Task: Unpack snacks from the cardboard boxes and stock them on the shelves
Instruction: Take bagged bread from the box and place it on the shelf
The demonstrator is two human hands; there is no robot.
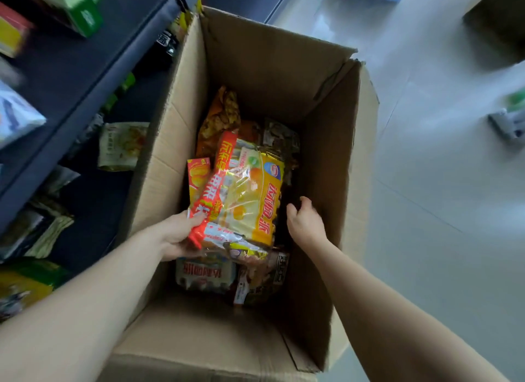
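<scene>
An open cardboard box (264, 69) stands on the floor with several snack packets inside. My left hand (177, 233) grips a bundle of packets at its lower end: a red-edged packet (216, 182) and a yellow packet (252, 197) lying on top. My right hand (305, 222) hovers inside the box beside the yellow packet, fingers loosely curled and holding nothing. Beneath the bundle lie an orange bag (218, 114), a pale boxed pack (206, 273) and brown packets (264, 276).
Dark blue shelves (85, 77) run along the left, holding a beige pouch (122, 145), green boxes (82, 9) and other packets. Grey tiled floor (440, 182) lies to the right, with a small item (508, 120) and another box (500, 15) at the far right.
</scene>
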